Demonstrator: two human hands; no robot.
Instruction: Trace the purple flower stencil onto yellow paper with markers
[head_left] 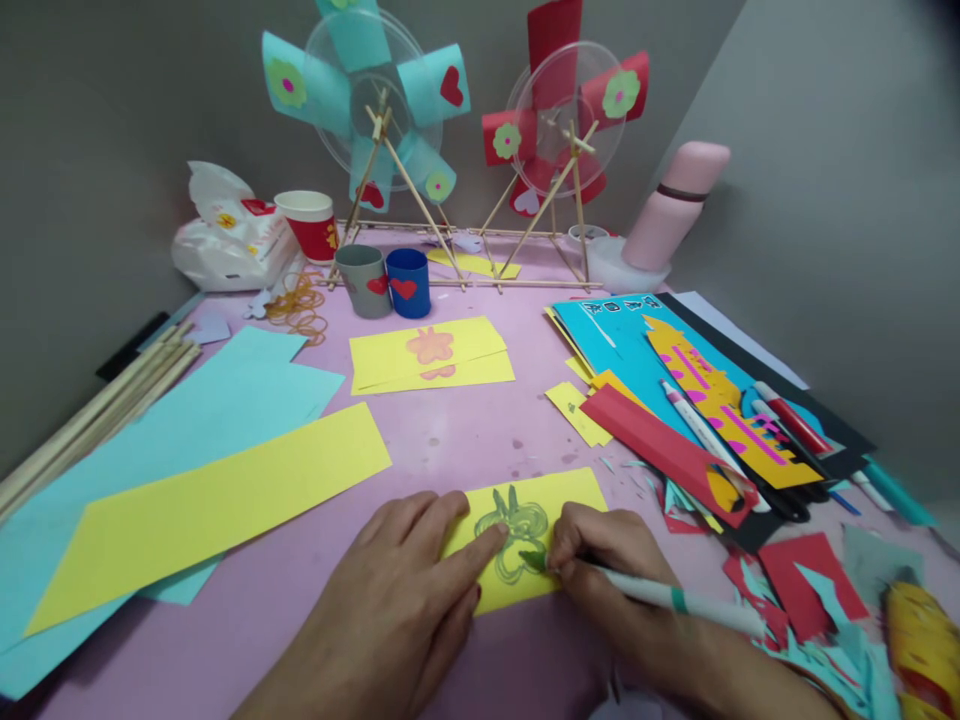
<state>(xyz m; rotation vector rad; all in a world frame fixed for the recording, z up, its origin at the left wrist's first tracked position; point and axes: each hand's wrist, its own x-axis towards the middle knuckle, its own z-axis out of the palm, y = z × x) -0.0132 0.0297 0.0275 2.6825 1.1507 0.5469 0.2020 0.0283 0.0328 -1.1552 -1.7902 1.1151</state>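
A small yellow paper [559, 495] with a green flower-like scribble lies on the pink table [465, 430] near the front edge. My left hand [405, 590] presses flat on the paper's left part, fingers stretched out. My right hand [607, 570] pinches a white marker with a green tip [675, 598], and the tip touches the drawing's lower right.
A long yellow strip [210, 505] lies on light blue sheets at the left, beside wooden sticks [90, 410]. Yellow sheets with an orange drawing [431, 355] sit in the middle. Two paper pinwheel wheels, cups, coloured paper, markers and scraps crowd the back and right.
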